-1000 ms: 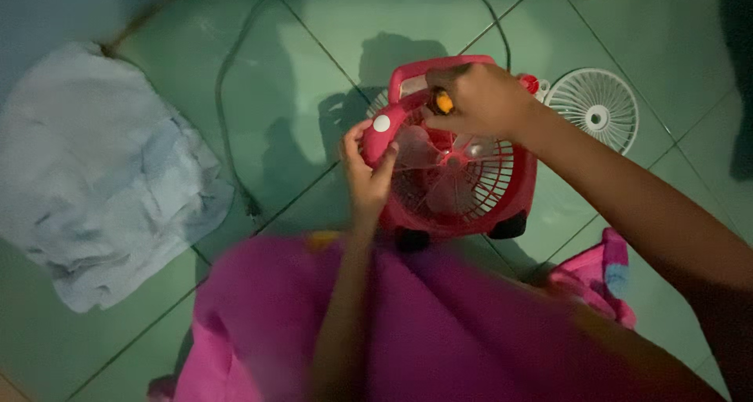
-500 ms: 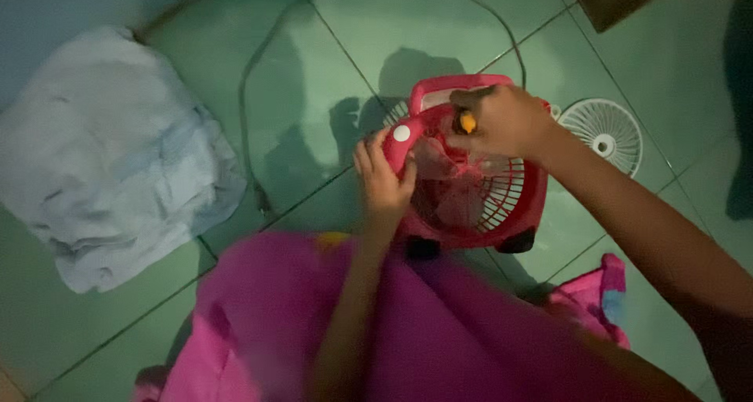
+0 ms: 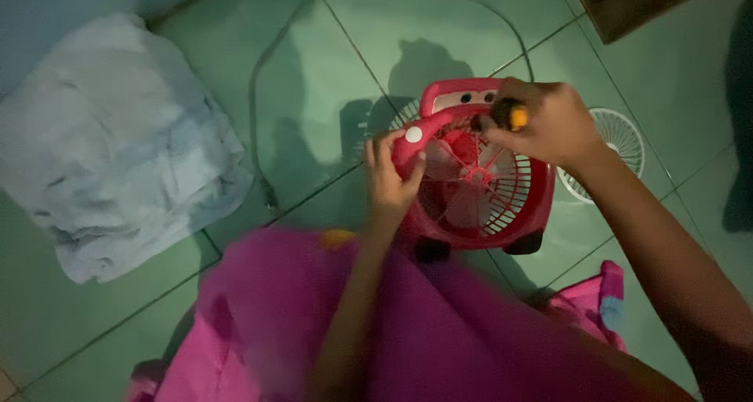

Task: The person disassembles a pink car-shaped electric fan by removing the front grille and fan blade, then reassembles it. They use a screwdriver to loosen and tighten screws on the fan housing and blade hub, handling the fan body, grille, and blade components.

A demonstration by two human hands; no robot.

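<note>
While a crumpled pale cloth lies far left on the green tiled floor, the red fan stands at centre, just beyond the pink-clad lap. The left hand curls partly closed over the fan's left rim, steadying it. The right hand is closed round a screwdriver with an orange-tipped handle at the upper right of the grille. Keeping the tool square to its screw and the rim firmly braced would likely stop slipping. A white grille lies on the floor, right.
</note>
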